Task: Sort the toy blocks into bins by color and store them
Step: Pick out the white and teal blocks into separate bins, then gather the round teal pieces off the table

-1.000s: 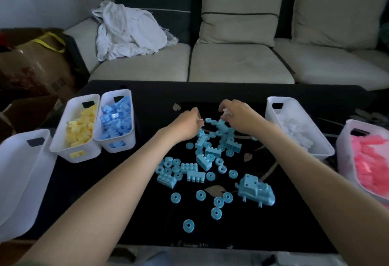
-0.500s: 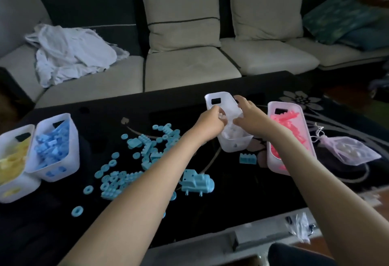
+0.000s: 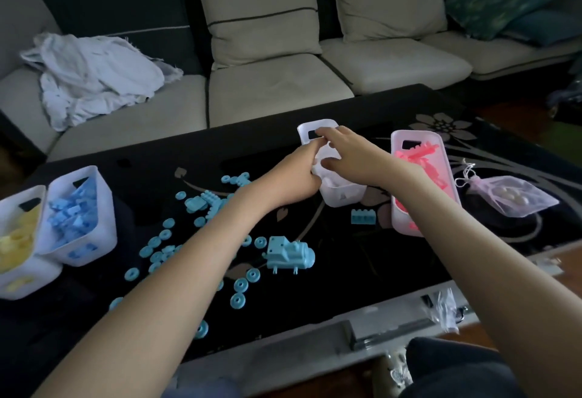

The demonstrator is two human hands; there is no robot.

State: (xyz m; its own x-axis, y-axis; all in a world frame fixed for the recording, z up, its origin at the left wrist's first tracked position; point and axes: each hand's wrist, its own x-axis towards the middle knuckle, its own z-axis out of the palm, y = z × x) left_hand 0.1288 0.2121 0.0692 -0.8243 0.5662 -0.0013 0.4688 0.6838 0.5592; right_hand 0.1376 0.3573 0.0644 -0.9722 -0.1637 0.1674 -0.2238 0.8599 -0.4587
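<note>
A white bin (image 3: 341, 200) of white blocks stands mid-table, and both my hands hover over it. My left hand (image 3: 297, 178) is curled at the bin's left rim, with a small white block showing at its fingertips. My right hand (image 3: 348, 155) reaches across the bin top with fingers spread and holds nothing. A pink bin (image 3: 439, 147) with pink blocks is just to the right. At far left stand a blue bin (image 3: 78, 252) and a yellow bin (image 3: 19, 285). Loose light-blue blocks (image 3: 204, 202) and rings lie scattered on the black table (image 3: 346, 271).
A light-blue toy train (image 3: 289, 254) lies near the table middle, and a single blue brick (image 3: 363, 217) between the white and pink bins. A mesh bag (image 3: 510, 196) sits right of the pink bin. Behind the table is a sofa with a crumpled white cloth (image 3: 94, 73).
My hands left the light-blue pile and moved right to the white bin, and the view turned right with them. My right hand's fingers have since spread over the bin.
</note>
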